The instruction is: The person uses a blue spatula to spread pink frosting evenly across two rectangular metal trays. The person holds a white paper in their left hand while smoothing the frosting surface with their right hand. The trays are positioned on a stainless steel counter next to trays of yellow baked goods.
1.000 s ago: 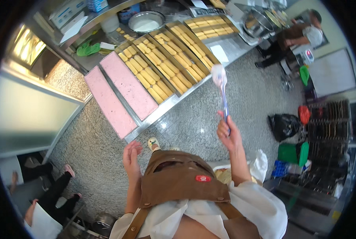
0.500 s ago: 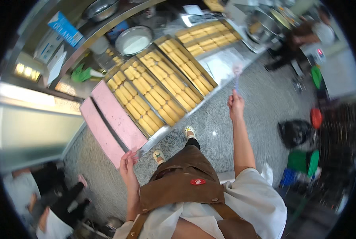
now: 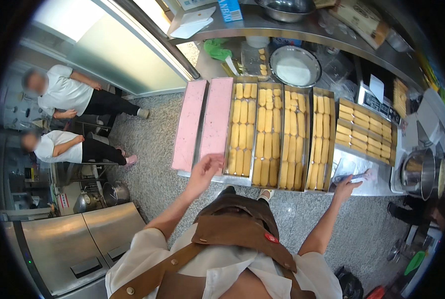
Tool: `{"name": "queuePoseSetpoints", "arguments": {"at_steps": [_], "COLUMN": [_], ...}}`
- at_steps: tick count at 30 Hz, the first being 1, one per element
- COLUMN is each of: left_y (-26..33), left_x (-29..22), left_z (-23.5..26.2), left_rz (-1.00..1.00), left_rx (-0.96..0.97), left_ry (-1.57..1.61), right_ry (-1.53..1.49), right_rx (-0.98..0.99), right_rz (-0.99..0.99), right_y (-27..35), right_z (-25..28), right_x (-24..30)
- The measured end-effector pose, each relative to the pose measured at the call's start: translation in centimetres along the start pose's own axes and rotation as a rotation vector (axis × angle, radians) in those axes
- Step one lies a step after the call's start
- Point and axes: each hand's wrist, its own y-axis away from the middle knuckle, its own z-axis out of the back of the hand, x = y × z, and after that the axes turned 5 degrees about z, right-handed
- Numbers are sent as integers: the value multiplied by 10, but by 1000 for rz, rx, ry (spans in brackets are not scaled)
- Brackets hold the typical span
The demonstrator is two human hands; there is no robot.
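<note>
My left hand [image 3: 206, 173] is at the near end of two long metal pans filled level with a pink, speckled mixture [image 3: 216, 117]. Its fingers are loosely bent and apart, with nothing visible in them; whether they touch the pan edge I cannot tell. Farther right, my right hand [image 3: 347, 189] grips a spatula [image 3: 359, 177] with a bluish handle and a pink-smeared head, low over the metal table. Between the hands stand several long pans lined with rows of yellow ladyfinger biscuits [image 3: 267, 129]. Another biscuit pan [image 3: 367, 130] lies crosswise at the right.
A bowl of white stuff [image 3: 295, 67] sits behind the pans, below a metal shelf [image 3: 232, 31] carrying a steel bowl. At the right end is a deep mixing bowl [image 3: 418, 169]. Two people in white tops [image 3: 68, 92] are at the left, above steel cabinets [image 3: 63, 244].
My view has swung left, bringing the people and cabinets in. My right hand has brought the spatula from over the floor to the table's right end. My left hand remains by the pink-filled pans.
</note>
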Motion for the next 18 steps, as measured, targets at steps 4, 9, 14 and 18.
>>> {"name": "queuePoseSetpoints", "arguments": {"at_steps": [4,9,14,18], "left_y": [-118,-347,-555,-620], "left_x": [-17,-19,11,42], "left_z": [39,108,144,190], "left_rz": [-159,-40,46,229], "left_rx": [-52,-208,-613,-751], "left_ry": [-238,-185,-466,-523], "right_ry": [110,-77,39,89], "right_rx": [0,-34,-123,-41], "right_rz": [28,143,165,41], "right_y": [-4,36,106,154], "right_z": [26,53,93,106], "right_x": [2,21,24,38]}}
